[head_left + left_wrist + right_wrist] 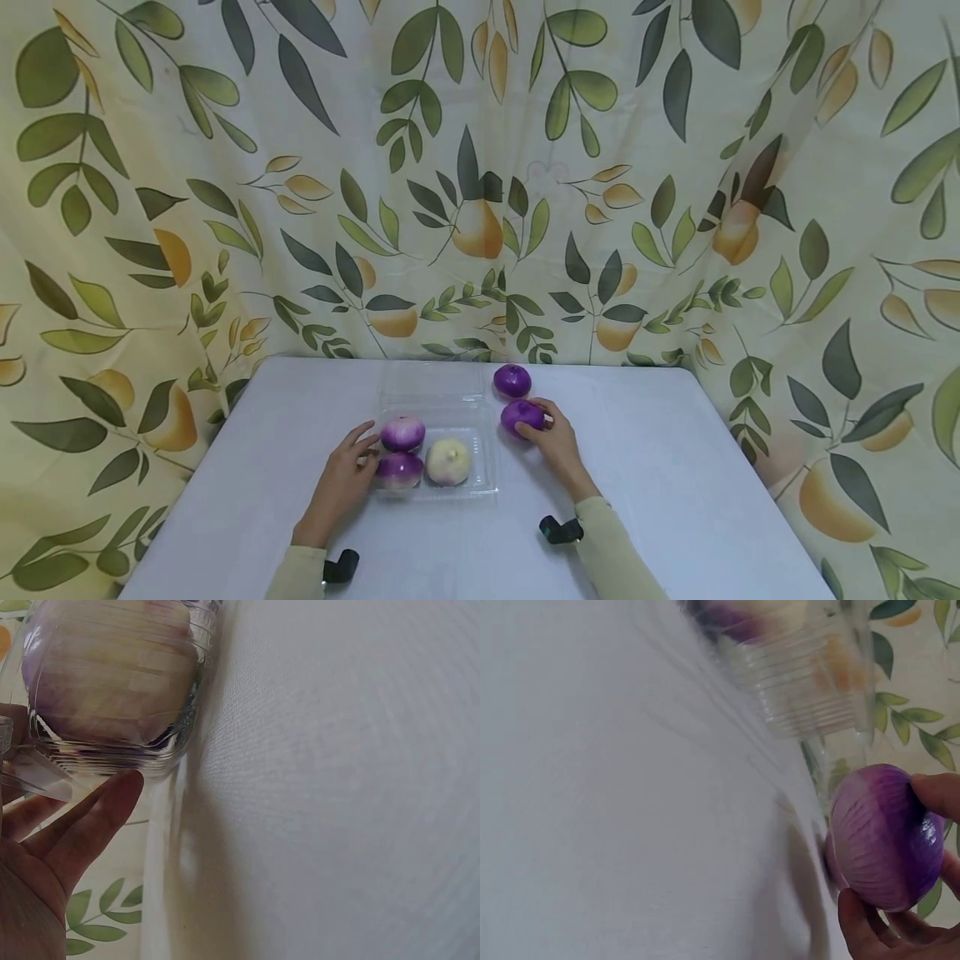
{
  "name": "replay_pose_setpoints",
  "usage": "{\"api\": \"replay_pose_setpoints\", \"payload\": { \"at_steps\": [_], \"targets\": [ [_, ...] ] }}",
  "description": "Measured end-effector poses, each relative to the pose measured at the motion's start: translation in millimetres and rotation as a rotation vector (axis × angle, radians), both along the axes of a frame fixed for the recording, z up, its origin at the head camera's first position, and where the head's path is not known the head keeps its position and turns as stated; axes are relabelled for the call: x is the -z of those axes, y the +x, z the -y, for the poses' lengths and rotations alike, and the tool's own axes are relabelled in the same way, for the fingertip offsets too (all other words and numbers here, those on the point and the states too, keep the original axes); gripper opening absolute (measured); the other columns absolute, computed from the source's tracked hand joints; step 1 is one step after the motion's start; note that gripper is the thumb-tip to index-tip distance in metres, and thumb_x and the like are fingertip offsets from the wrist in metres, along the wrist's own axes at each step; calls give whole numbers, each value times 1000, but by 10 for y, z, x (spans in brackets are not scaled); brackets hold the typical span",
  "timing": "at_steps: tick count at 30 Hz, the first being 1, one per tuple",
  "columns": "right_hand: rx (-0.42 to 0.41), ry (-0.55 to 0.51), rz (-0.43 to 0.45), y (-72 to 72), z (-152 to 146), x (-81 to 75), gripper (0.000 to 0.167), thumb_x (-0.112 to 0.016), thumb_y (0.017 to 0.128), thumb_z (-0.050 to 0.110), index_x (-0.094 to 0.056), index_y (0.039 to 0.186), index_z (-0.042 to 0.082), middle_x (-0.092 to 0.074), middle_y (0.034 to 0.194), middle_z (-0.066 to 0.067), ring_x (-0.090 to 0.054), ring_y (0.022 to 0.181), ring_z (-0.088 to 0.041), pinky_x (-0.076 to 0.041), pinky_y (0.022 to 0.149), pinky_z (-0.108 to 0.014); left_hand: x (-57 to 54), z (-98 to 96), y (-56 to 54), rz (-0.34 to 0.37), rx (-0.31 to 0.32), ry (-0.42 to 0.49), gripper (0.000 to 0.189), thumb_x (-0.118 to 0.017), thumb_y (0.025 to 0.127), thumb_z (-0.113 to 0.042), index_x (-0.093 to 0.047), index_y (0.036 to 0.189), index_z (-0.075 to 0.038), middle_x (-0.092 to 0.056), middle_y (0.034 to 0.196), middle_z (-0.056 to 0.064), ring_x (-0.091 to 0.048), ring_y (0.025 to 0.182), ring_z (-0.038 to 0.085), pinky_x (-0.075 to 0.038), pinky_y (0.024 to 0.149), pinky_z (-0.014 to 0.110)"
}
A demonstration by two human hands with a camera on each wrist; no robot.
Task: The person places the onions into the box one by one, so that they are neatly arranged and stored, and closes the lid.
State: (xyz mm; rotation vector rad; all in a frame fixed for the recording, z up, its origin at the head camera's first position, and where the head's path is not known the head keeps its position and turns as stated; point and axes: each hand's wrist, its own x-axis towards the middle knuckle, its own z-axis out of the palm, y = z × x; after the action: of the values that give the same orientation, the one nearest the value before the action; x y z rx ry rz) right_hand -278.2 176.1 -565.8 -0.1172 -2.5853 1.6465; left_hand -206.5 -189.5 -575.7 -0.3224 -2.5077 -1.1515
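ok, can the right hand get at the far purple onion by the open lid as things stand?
Probably yes, once freed. The right hand already grips the nearer purple onion. The far purple onion lies just beyond it on bare table, beside the clear container, with nothing between.

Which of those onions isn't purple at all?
The pale cream one at the container's front right; the other two inside show purple, both outside are fully purple.

It looks like a staged tabletop recording set rather than a working kitchen: a plain white table (675, 467) stands against a draped leaf-and-pear printed cloth (225, 208) that covers the whole background, hiding any room.
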Motion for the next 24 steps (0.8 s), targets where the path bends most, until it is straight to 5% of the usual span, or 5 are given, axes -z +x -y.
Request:
{"api": "replay_pose_setpoints", "payload": {
  "at_steps": [24],
  "targets": [
    [-16,-124,16,211,-253,-450,60,-79,82,25,-52,135,19,-47,146,-9,-49,129,-35,-49,103,-49,21,8,-17,-37,-5,-20,31,-62,87,3,-68,117,5,-56,139,16,-72,92,24,-61,75,34]
  ]
}}
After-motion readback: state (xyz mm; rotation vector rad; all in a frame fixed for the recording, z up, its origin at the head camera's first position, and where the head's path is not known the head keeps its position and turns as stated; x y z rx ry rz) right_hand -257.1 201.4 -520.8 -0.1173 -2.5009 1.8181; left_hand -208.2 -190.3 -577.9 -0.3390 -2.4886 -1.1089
